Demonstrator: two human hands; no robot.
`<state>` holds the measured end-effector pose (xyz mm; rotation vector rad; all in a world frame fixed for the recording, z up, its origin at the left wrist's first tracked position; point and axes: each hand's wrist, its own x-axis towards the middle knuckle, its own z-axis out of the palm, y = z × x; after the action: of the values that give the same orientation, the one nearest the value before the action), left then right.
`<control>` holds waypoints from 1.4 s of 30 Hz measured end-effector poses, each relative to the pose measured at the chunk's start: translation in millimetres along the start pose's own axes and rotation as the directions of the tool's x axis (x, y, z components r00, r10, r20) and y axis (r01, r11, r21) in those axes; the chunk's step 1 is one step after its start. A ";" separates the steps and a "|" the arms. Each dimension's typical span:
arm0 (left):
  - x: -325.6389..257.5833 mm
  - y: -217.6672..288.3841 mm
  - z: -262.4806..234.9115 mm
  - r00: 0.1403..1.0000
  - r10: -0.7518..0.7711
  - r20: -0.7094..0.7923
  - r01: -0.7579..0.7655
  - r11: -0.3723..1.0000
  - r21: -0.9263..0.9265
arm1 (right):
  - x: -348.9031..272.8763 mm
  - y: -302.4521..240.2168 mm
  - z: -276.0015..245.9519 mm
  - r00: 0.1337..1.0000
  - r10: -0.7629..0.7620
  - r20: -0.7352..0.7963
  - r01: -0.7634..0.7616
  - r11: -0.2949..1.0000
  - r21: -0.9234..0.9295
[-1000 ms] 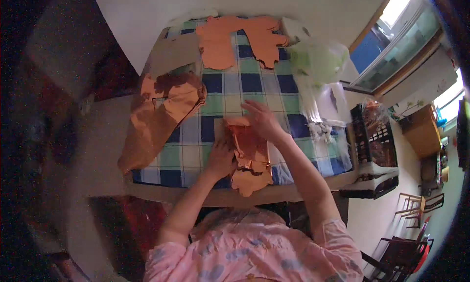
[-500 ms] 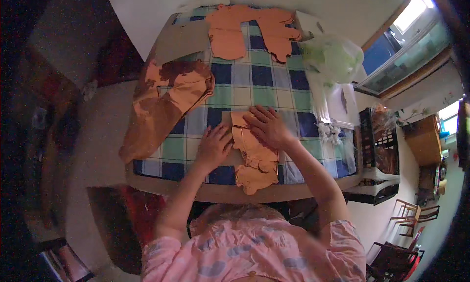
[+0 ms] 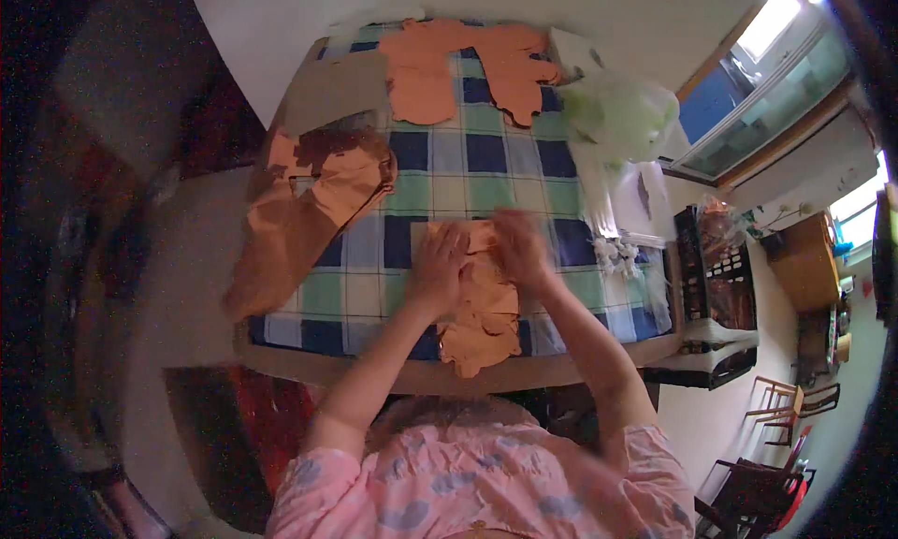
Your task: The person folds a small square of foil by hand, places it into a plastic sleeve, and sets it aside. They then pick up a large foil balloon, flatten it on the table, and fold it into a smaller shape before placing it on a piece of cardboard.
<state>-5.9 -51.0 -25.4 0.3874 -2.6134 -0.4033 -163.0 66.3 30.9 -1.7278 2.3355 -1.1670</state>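
A shiny copper-coloured foil piece (image 3: pixel 482 328) with a wavy outline, perhaps a flat foil balloon, lies creased on the checked tablecloth near the front edge. My left hand (image 3: pixel 441 269) rests on its upper left part, fingers stretched out flat. At its upper right edge is my right hand (image 3: pixel 526 251), smeared by motion, so its fingers cannot be made out. A small strip of card-like brown shows beside the foil's top left corner. More copper foil (image 3: pixel 309 207) lies crumpled in a heap to the left. Farther back, flat orange foil pieces (image 3: pixel 421 76) are spread out.
A grey-brown flat sheet (image 3: pixel 337 90) lies at the back left of the table. On the right are a pale green and clear plastic bag (image 3: pixel 622 118) and white packets (image 3: pixel 644 202). A black crate (image 3: pixel 716 286) stands against the table's right side.
My left hand has moved from beside the foil onto it. My right hand has shifted from lying flat on the foil to its upper right edge. The view has shifted slightly.
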 end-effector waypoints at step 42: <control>13.2 10.8 -24.0 0.994 -0.063 0.089 0.064 0.998 -0.010 | -58.0 -15.2 -22.8 0.678 0.664 0.314 -0.700 0.453 0.552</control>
<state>-7.6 -50.6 3.9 0.4587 -2.6886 -0.4686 -137.5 125.2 32.5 -0.4634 1.8846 -1.4233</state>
